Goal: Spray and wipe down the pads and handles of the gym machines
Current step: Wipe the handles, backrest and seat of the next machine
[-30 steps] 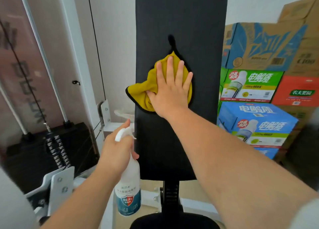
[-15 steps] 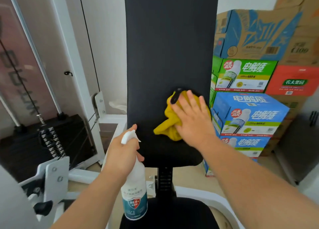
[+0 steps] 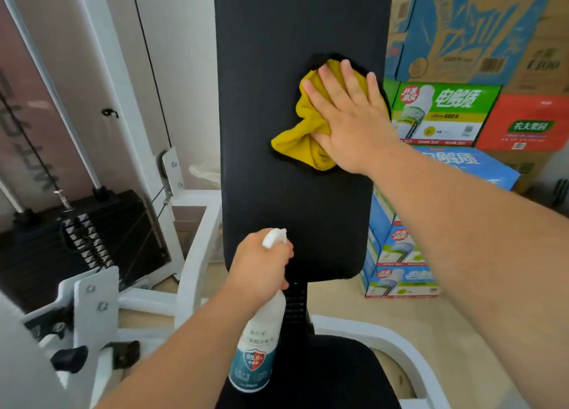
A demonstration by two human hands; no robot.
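Our spread right hand (image 3: 351, 122) presses the yellow cloth (image 3: 304, 150) against the back pad (image 3: 261, 100); left hand (image 3: 260, 265) grips the "99.9%" bottle (image 3: 257, 353).

Right hand (image 3: 354, 125) is flat on a yellow cloth (image 3: 303, 143), pressing it against the black back pad (image 3: 277, 100) at center right. Left hand (image 3: 258, 264) grips a white spray bottle (image 3: 257, 347) lower center, with boxes (image 3: 462, 39) stacked at upper right.

Person, two arms in view.
- Left hand (image 3: 261, 264) and right hand (image 3: 351, 116): both are showing bare from fingertips to wrist.
- Left forearm (image 3: 184, 347) and right forearm (image 3: 462, 239): both are running bare, back from the fingers to the lower frame edge.
- Pale grey blurred patch (image 3: 18, 362), far behind the left fingers: possibly clothing, cannot tell.
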